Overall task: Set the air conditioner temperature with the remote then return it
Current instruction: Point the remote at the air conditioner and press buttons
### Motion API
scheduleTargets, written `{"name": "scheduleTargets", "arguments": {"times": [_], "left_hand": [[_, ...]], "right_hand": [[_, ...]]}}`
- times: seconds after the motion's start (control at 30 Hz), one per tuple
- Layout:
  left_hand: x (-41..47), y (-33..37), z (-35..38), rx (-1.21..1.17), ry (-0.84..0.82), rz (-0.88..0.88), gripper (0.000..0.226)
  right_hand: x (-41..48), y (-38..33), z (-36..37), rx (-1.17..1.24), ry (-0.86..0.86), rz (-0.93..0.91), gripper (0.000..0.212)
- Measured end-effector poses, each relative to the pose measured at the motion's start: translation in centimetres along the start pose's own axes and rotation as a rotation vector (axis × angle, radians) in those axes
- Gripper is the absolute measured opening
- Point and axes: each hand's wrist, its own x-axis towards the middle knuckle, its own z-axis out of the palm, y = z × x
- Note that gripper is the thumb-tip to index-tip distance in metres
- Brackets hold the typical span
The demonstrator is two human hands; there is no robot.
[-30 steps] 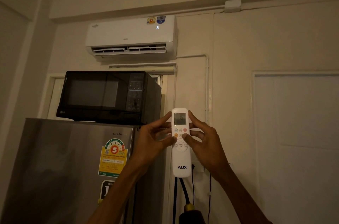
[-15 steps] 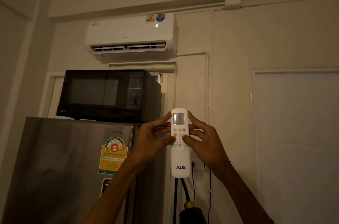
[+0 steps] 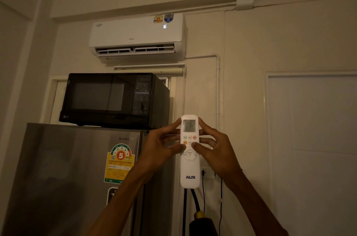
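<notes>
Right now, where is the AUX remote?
In the head view, the AUX remote is low centre, upright, held between the left hand and right hand, right of the fridge.

home kitchen corner — microwave [image 3: 114,99] atop fridge [image 3: 77,177] | wall air conditioner [image 3: 137,36] above

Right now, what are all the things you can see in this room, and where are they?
Air conditioner: one, white, high on the wall, small lit display.
Microwave: one, black, on top of the fridge.
Fridge: one, silver, lower left, yellow sticker on its door.
Door: one, pale, right wall.
Wall socket: one, white, behind the remote, black cords hanging below.
Remote: one, white, upright, held in both hands.
Left hand: grips the remote's left side.
Right hand: grips its right side.
</notes>
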Motion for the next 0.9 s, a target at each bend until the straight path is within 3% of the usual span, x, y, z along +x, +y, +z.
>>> {"name": "scheduleTargets", "arguments": {"times": [0.9], "left_hand": [[0.24, -0.16, -0.41, 0.015, -0.034, 0.008, 0.07]], "right_hand": [[0.0, -0.6, -0.54, -0.004, -0.096, 0.03, 0.079]]}}
